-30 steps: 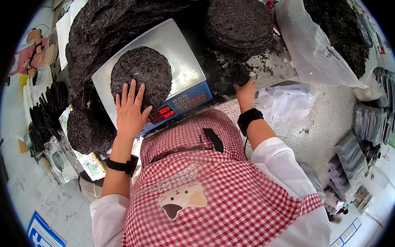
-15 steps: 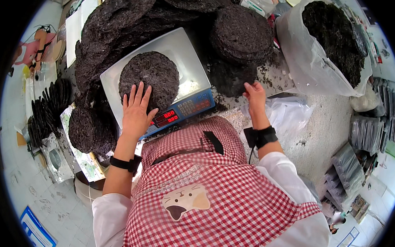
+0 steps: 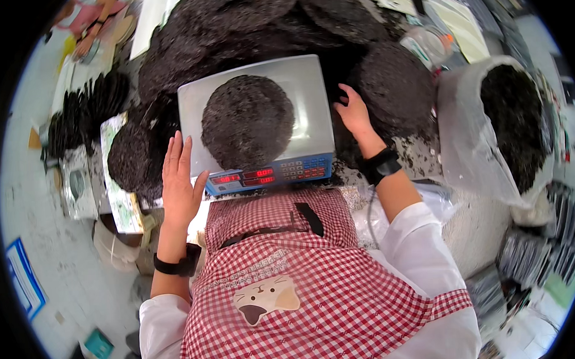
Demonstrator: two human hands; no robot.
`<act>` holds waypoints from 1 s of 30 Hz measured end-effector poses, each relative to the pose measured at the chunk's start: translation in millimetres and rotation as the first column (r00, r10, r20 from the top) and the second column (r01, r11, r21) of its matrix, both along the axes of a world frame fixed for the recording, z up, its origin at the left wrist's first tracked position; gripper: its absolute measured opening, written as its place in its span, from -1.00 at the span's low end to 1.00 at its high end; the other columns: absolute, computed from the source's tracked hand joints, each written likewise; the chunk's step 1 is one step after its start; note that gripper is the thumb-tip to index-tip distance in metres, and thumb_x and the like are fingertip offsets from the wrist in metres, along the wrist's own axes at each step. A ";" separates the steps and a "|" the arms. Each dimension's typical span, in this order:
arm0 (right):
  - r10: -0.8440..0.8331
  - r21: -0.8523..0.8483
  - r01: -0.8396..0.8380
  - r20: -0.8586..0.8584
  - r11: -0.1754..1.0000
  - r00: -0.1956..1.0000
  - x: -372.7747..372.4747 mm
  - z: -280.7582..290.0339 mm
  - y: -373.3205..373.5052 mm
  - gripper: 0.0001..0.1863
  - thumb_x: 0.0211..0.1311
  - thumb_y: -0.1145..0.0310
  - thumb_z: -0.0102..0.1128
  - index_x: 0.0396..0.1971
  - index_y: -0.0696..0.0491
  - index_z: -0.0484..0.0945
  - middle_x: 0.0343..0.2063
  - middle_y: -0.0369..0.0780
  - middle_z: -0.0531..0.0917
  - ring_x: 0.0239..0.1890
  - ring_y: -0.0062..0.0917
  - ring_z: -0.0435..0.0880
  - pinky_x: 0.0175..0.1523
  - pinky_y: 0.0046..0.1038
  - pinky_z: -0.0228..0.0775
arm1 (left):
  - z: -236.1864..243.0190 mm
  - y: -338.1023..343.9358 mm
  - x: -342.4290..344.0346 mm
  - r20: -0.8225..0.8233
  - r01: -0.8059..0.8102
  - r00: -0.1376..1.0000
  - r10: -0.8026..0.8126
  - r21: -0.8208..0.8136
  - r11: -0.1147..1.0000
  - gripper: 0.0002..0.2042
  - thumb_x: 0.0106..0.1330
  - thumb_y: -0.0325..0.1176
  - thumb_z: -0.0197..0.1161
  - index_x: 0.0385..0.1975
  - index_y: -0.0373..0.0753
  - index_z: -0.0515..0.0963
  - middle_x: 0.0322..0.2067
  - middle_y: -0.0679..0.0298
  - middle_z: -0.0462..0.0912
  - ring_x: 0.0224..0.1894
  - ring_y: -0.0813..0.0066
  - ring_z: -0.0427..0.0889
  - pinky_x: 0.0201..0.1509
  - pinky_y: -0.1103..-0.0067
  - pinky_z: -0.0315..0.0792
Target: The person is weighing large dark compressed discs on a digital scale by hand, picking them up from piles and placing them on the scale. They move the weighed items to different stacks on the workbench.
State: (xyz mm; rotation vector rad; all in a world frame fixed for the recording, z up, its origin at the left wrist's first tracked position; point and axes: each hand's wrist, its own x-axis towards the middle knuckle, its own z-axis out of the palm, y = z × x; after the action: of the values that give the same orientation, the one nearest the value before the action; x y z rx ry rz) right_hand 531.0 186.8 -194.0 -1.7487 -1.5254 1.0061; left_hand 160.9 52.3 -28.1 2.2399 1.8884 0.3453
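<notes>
A round, dark cake of dried seaweed [image 3: 247,122] lies flat on the steel pan of a blue digital scale [image 3: 190,104], whose red display is lit. At the scale's left edge is my left hand [image 3: 181,183], its fingers stretched upward and nothing in it. Over the dark gap between the scale and a stack of round seaweed cakes [image 3: 395,90] is my right hand [image 3: 355,114], fingers apart and partly bent, holding nothing I can see. Neither hand touches the cake on the pan.
Large heaps of seaweed cakes [image 3: 231,23] rise behind the scale, and a smaller pile [image 3: 131,156] stands left. To the right are a clear jar [image 3: 427,45] and a white plastic bag [image 3: 466,129] full of loose seaweed. Crumbs litter the table.
My left hand has come off the seaweed cake and moved left to the scale's edge. My right hand has left the dark sheet of seaweed and moved up toward the scale. The view has shifted.
</notes>
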 end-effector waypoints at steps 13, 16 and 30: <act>0.232 -0.121 -0.208 0.246 0.971 0.941 -14.7 -56.8 24.8 -0.61 0.23 0.22 0.00 -0.01 0.10 0.49 -0.09 0.04 0.58 -0.06 -0.01 0.54 0.04 -0.23 0.40 | 0.4 -89.5 -39.1 -0.125 -0.346 0.936 0.329 -0.159 0.925 -0.43 0.25 -0.29 0.20 0.26 -0.21 0.24 0.36 0.11 0.06 0.37 0.04 0.09 0.36 0.27 0.09; 0.328 -0.006 -0.360 0.422 0.933 0.845 8.8 -71.0 25.9 -0.68 0.18 0.30 0.11 -0.12 0.15 0.55 -0.09 -0.02 0.60 -0.10 -0.17 0.61 0.00 -0.32 0.42 | -2.1 -77.7 -43.1 -0.092 -0.300 0.953 0.289 -0.146 0.943 -0.46 0.24 -0.28 0.21 0.23 -0.22 0.29 0.36 0.11 0.07 0.36 0.05 0.10 0.34 0.28 0.11; 0.251 0.082 -0.238 -0.303 0.968 0.919 -123.2 122.8 -16.9 -0.58 0.04 0.34 0.33 -0.05 0.10 0.56 -0.13 -0.22 0.62 -0.15 -0.55 0.58 -0.04 -0.53 0.41 | -27.7 24.5 7.4 0.234 0.199 0.952 -0.198 0.023 0.980 -0.24 0.00 -0.35 0.40 0.27 -0.16 0.21 0.31 0.06 0.15 0.34 0.03 0.14 0.36 0.30 0.14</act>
State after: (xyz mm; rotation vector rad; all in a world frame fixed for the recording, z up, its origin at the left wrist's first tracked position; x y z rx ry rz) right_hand 407.8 169.9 -71.2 -1.3132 -1.5681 1.2949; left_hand 168.3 76.8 -55.8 2.2495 1.5307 0.5498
